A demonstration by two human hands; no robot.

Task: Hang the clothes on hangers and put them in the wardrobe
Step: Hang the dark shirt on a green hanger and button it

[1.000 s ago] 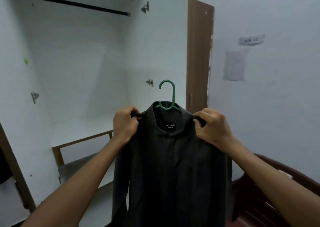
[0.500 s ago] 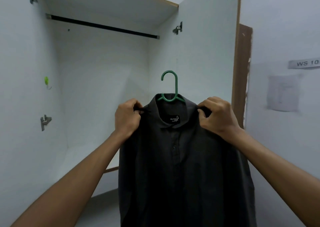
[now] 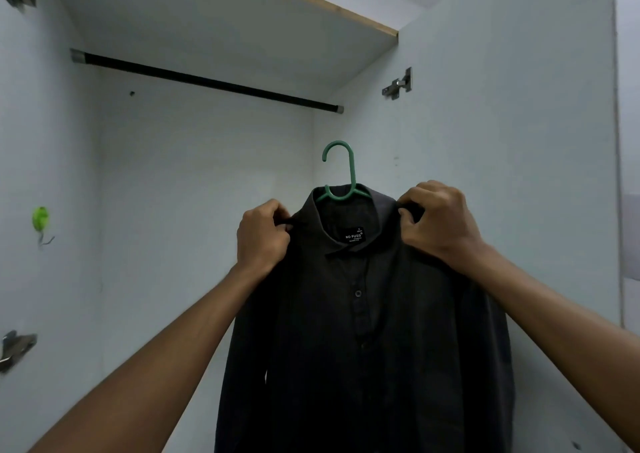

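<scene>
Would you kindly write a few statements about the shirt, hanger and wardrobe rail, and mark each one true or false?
1. Both hands, left and right, grip the shirt at its shoulders. True.
2. The hanger is red. False: it is green.
3. The hanger's hook is already over the rail. False: it hangs below the rail, apart from it.
4. No clothes hang on the rail. True.
5. The shirt is white. False: it is dark grey.

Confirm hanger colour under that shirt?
Green: the plastic hanger shows its hook above the dark shirt collar, clearest in the head view.
</scene>
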